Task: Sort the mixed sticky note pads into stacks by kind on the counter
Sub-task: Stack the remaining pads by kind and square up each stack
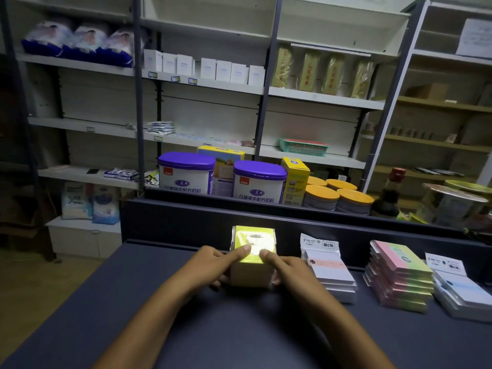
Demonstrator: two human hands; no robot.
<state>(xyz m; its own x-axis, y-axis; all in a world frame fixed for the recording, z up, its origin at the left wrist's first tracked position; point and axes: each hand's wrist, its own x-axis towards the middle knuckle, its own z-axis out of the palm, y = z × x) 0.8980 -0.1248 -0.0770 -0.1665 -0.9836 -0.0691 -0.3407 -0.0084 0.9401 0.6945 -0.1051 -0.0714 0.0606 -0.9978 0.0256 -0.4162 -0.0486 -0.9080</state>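
Note:
A tall stack of yellow sticky note pads (253, 272) stands on the dark counter (159, 302) near its back wall. My left hand (213, 265) grips the stack's left side with the forefinger laid on the top pad. My right hand (286, 267) holds the right side, forefinger also on the top pad. To the right stand three more stacks: white pads with an orange band (332, 272), pink-and-green pads (402, 275), and pale blue-white pads (463, 286) at the far right.
A raised dark ledge (266, 209) runs along the counter's back. Behind it stand purple-lidded milk powder tins (186, 173), yellow boxes (294, 179), orange-lidded jars (338, 198) and a dark bottle (388, 195). Shelving with goods fills the wall beyond.

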